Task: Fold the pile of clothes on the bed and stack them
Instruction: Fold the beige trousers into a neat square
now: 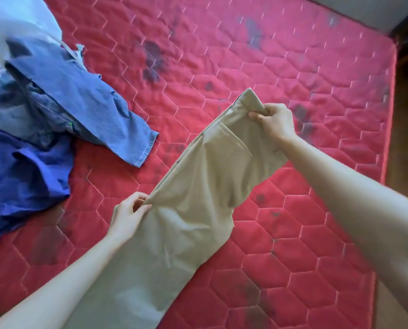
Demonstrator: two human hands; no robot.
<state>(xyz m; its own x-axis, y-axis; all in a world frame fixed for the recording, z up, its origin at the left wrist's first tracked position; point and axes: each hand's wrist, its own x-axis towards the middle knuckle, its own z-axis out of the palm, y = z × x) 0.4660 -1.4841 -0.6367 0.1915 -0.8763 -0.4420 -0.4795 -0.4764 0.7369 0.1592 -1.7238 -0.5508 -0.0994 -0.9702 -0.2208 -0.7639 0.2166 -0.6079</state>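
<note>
Beige trousers (193, 200) hang in the air above the red quilted mattress (245, 67), running from the waistband at the upper right down past the bottom edge of the view. My right hand (275, 122) pinches the waistband beside a back pocket. My left hand (129, 216) grips the side seam lower down. A pile of clothes lies at the left: a light blue denim shirt (79, 100), a darker blue garment (24, 176) and a white piece (10, 22).
The mattress has dark stains across its middle and near edge. Its right edge (388, 143) drops to a brown floor (404, 129). A grey surface (364, 10) sits beyond the far right corner.
</note>
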